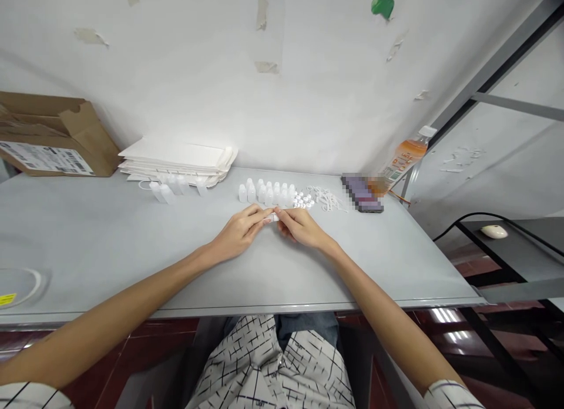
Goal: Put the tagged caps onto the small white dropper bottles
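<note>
My left hand (240, 230) and my right hand (302, 225) meet over the middle of the table. Between their fingertips lies a small white plastic bottle (274, 217), mostly covered by the fingers. Both hands are closed on it, the bottle lying on its side. Just beyond stand several small white bottles (265, 194) in a cluster. Close to my right hand is a pile of small white caps (304, 200), and beside it a heap of thin white plastic pieces (326, 198) whose kind I cannot make out.
More white bottles (166, 193) stand at the left, before a stack of white sheets (176, 156). A cardboard box (53, 136) sits at the far left. On the right are a phone (362, 193) and a drink bottle (403, 159). A wall rises behind the table (273, 274).
</note>
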Demonstrator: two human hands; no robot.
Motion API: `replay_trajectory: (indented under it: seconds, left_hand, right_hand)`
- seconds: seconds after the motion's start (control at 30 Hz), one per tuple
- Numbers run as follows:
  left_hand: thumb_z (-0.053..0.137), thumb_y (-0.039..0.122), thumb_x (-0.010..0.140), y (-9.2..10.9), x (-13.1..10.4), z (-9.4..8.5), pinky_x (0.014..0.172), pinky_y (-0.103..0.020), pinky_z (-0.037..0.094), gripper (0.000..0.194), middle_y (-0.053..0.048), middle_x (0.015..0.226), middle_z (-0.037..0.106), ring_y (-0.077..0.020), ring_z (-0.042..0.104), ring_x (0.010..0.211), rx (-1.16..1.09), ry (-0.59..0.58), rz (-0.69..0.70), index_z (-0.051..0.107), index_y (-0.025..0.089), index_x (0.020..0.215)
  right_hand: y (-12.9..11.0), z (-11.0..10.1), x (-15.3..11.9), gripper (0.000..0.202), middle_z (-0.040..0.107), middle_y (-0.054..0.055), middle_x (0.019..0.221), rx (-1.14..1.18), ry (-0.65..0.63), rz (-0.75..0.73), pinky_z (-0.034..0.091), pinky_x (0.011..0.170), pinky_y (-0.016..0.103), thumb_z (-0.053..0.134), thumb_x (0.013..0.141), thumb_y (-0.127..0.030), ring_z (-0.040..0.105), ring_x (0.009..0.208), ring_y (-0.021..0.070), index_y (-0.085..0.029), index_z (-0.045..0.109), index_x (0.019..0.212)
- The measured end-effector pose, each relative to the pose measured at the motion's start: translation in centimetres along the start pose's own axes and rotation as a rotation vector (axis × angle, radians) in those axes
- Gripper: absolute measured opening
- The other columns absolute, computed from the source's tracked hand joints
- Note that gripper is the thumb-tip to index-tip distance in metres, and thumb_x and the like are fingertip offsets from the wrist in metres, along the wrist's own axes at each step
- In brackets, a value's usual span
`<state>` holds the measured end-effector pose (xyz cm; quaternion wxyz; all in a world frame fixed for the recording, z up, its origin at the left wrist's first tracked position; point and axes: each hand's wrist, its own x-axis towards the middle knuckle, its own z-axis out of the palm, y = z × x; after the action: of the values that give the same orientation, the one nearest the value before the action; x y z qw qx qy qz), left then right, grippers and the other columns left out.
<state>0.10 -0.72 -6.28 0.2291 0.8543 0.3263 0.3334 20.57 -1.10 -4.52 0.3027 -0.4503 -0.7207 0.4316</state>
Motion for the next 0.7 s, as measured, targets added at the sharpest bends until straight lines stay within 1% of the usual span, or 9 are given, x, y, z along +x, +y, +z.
replay_trajectory:
  seconds: [0.07,0.17,0.23,0.3,0.4,0.47,0.57,0.7]
  left_hand:
    - [0.036,0.036,0.103,0.01,0.02,-0.05,0.073,-0.027,0.047,0.042,-0.005,0.093,0.057,-0.0146,0.054,0.077,0.002,-0.003,-0.011,0.058,0.020,0.134]
    - [0.036,0.036,0.103,0.06,0.03,-0.14,0.074,-0.027,0.047,0.042,-0.005,0.093,0.057,-0.0151,0.055,0.078,-0.001,0.001,-0.021,0.059,0.018,0.133]
    - [0.036,0.036,0.103,0.11,0.03,-0.16,0.075,-0.028,0.047,0.042,-0.006,0.093,0.057,-0.0158,0.056,0.079,-0.001,-0.007,-0.027,0.060,0.018,0.132]
    - [0.035,0.036,0.103,0.15,0.03,-0.14,0.076,-0.028,0.047,0.042,-0.006,0.094,0.057,-0.0162,0.056,0.080,0.000,-0.021,-0.027,0.060,0.018,0.131]
    - [0.036,0.035,0.103,0.14,0.03,-0.06,0.076,-0.028,0.047,0.041,-0.006,0.094,0.058,-0.0163,0.057,0.081,-0.003,-0.025,-0.020,0.061,0.017,0.130]
    - [0.036,0.035,0.103,0.11,0.03,0.00,0.077,-0.028,0.047,0.040,-0.006,0.094,0.057,-0.0163,0.057,0.081,-0.007,-0.019,-0.021,0.061,0.017,0.129]
    - [0.035,0.035,0.103,0.10,0.02,-0.03,0.078,-0.028,0.047,0.040,-0.006,0.093,0.057,-0.0163,0.057,0.081,-0.002,-0.022,-0.027,0.061,0.018,0.128]
    - [0.033,0.035,0.103,0.28,0.01,-0.23,0.078,-0.029,0.046,0.040,-0.006,0.094,0.057,-0.0166,0.057,0.081,0.048,-0.062,-0.045,0.061,0.020,0.128]
  right_hand:
    - [-0.02,-0.08,0.03,0.055,0.055,-0.001,0.060,0.011,0.029,-0.004,0.038,0.051,0.025,0.037,0.097,-0.059,0.044,0.044,0.0086,-0.016,0.055,0.068]
    - [-0.26,-0.17,0.03,0.042,0.058,0.000,0.068,0.031,0.056,-0.055,0.037,0.052,0.024,0.050,0.093,-0.055,0.046,0.051,0.0093,-0.017,0.059,0.078]
    - [-0.37,-0.13,0.02,0.036,0.058,0.000,0.070,0.049,0.046,-0.075,0.037,0.053,0.023,0.054,0.091,-0.051,0.048,0.055,0.0099,-0.017,0.058,0.080]
    - [-0.37,-0.04,0.04,0.036,0.056,-0.001,0.068,0.049,0.032,-0.075,0.037,0.054,0.023,0.052,0.093,-0.050,0.047,0.056,0.0101,-0.018,0.056,0.077]
    - [-0.27,0.08,0.05,0.044,0.051,-0.002,0.062,0.017,0.015,-0.059,0.035,0.053,0.024,0.046,0.095,-0.053,0.043,0.054,0.0098,-0.018,0.050,0.068]
    - [-0.19,0.13,0.05,0.047,0.050,-0.002,0.060,0.011,0.014,-0.055,0.034,0.053,0.024,0.045,0.095,-0.055,0.042,0.054,0.0097,-0.018,0.048,0.066]
    - [-0.09,0.15,0.07,0.047,0.051,-0.002,0.061,0.012,0.033,-0.064,0.035,0.053,0.024,0.048,0.093,-0.056,0.044,0.054,0.0100,-0.018,0.052,0.067]
    - [-0.10,0.04,0.09,0.042,0.055,-0.001,0.065,-0.053,0.077,-0.085,0.035,0.053,0.024,0.050,0.093,-0.050,0.042,0.053,0.0090,-0.017,0.058,0.070]
